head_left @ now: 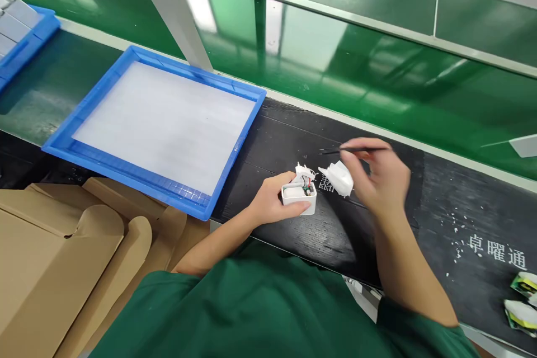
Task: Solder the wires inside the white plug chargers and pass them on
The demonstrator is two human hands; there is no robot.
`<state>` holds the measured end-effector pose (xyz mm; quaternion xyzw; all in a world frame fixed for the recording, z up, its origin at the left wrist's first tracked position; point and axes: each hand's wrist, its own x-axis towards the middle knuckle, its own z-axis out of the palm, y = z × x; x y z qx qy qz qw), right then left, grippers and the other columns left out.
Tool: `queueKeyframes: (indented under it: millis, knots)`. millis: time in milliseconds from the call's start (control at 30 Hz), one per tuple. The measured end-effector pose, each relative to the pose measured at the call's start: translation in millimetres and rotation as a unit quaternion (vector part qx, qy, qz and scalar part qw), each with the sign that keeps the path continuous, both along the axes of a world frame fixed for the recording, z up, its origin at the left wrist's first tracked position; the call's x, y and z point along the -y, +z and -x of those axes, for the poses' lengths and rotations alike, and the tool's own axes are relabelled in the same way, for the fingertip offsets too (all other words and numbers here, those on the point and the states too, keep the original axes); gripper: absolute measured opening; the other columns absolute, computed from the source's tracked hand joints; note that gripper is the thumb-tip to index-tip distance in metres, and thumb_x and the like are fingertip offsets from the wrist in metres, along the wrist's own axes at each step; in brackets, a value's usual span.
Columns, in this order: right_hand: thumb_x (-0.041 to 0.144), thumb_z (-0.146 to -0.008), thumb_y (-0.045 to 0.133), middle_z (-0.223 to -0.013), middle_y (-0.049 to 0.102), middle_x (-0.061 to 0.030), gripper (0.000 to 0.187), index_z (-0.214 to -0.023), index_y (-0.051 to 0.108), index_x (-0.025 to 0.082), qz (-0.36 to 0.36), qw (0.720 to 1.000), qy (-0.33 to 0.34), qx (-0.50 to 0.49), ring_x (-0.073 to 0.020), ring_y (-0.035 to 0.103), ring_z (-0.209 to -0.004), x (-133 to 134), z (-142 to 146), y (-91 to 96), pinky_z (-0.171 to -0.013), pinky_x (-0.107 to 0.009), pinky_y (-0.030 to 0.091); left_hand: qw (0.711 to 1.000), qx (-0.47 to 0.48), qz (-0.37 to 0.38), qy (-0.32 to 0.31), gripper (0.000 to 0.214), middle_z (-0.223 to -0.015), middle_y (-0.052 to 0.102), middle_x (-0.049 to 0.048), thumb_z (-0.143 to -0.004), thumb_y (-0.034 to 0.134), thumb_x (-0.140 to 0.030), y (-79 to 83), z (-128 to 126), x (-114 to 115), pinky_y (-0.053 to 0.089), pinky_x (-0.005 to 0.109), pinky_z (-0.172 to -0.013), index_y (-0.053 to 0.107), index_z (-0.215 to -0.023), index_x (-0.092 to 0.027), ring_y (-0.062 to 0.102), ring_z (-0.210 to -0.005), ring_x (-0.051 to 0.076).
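My left hand point(272, 201) is closed around a small white plastic housing point(309, 206), its open top tilted toward me. Inside the housing show a white block, red and dark wires and a bit of green circuit board. A torn-looking white piece point(305, 173) sticks up at its far rim. My right hand point(377, 176) is raised to the right of the housing, somewhat blurred, with its fingers pinched on thin black tweezers point(331, 151) that point left. Between the two hands a crumpled white piece point(339, 179) lies on the black mat point(327, 235).
A blue tray point(247, 134) lined with a white sheet is on the left. Another blue tray point(31, 39) with white boxes stands farther left. Brown cardboard point(84, 257) is below. White scraps point(457, 235) and green-and-white parts point(522, 313) lie at right.
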<state>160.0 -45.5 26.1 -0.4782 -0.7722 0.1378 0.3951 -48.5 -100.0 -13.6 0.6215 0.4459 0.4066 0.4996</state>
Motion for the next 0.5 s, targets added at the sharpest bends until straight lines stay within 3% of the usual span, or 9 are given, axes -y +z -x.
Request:
queueKeyframes:
  millis: [67,133,300,500]
  knots:
    - [0.022,-0.091,0.061,-0.1,0.075,-0.0017,0.026,-0.116,0.059,0.029,-0.021,0.989,0.025,-0.148,-0.0214,0.075,-0.088,29.4,-8.2,6.2,-0.075,-0.04,0.062,1.0,-0.007,-0.018,-0.002,0.026,-0.078,0.066,0.0004,-0.072,0.07,-0.039,-0.1,-0.8,1.0,0.047,0.025,-0.065,0.062,-0.086,-0.019,0.058,-0.067,0.014]
    - [0.017,-0.089,0.063,-0.101,0.077,-0.0003,0.034,-0.119,0.058,0.031,-0.017,0.976,0.065,-0.208,-0.0221,0.076,-0.088,53.1,-11.6,6.4,-0.076,-0.042,0.065,0.999,-0.012,-0.046,-0.007,0.027,-0.079,0.066,0.0014,-0.072,0.072,-0.038,-0.7,-2.0,1.7,0.047,0.025,-0.065,0.063,-0.089,-0.019,0.058,-0.068,0.014]
    - [0.009,-0.087,0.062,-0.106,0.078,-0.0026,0.039,-0.12,0.057,0.029,0.02,0.972,0.09,-0.216,-0.0221,0.077,-0.089,73.5,-11.5,-3.2,-0.076,-0.042,0.068,0.99,-0.009,-0.131,-0.042,0.026,-0.072,0.061,0.0003,-0.076,0.074,-0.04,-3.0,-4.6,1.7,0.045,0.026,-0.062,0.064,-0.087,-0.019,0.055,-0.063,0.013]
    - [0.005,-0.083,0.065,-0.11,0.078,-0.0042,0.046,-0.122,0.059,0.03,0.014,0.978,0.094,-0.185,-0.0232,0.077,-0.092,75.6,-11.5,-6.7,-0.073,-0.041,0.069,0.987,-0.016,-0.153,-0.045,0.03,-0.075,0.063,0.0022,-0.077,0.073,-0.044,-6.0,-5.3,1.6,0.046,0.028,-0.063,0.065,-0.091,-0.019,0.057,-0.065,0.015]
